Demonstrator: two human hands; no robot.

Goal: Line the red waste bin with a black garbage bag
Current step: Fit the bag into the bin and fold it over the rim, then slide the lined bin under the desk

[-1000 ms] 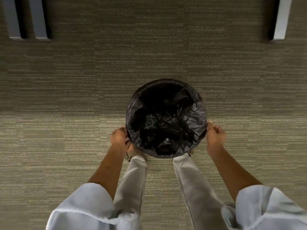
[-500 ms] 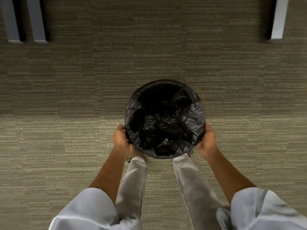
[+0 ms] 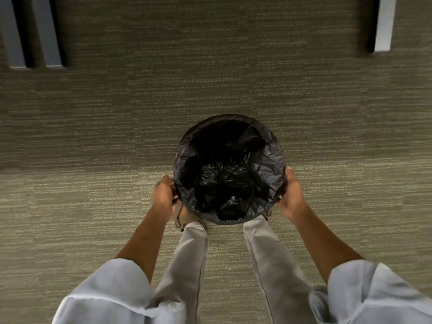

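Seen from above, a person reached both bare forearms down from rolled pale sleeves (image 3: 109, 291) toward a round waste bin (image 3: 230, 221) standing on the striped carpet floor (image 3: 93, 160) just ahead of the feet. The left hand (image 3: 164, 197) cupped the bin's left side, fingers curled around the outside of the rim, pressed against the black garbage bag (image 3: 230, 169) folded over it. The right hand (image 3: 292, 195) mirrored it on the right side, thumb up along the rim and palm against the bag's overhang; both hands were closed on the bagged rim, well apart with the bin between them. The bag covered the whole rim and hid the bin's colour, its crumpled plastic sagging loosely inside, bunched toward the bottom. Light trouser legs (image 3: 187, 265) and a strapped sandal (image 3: 181, 218) showed just beside the bin's near edge. Pale furniture legs (image 3: 384, 24) stood at the far edge of the carpet.
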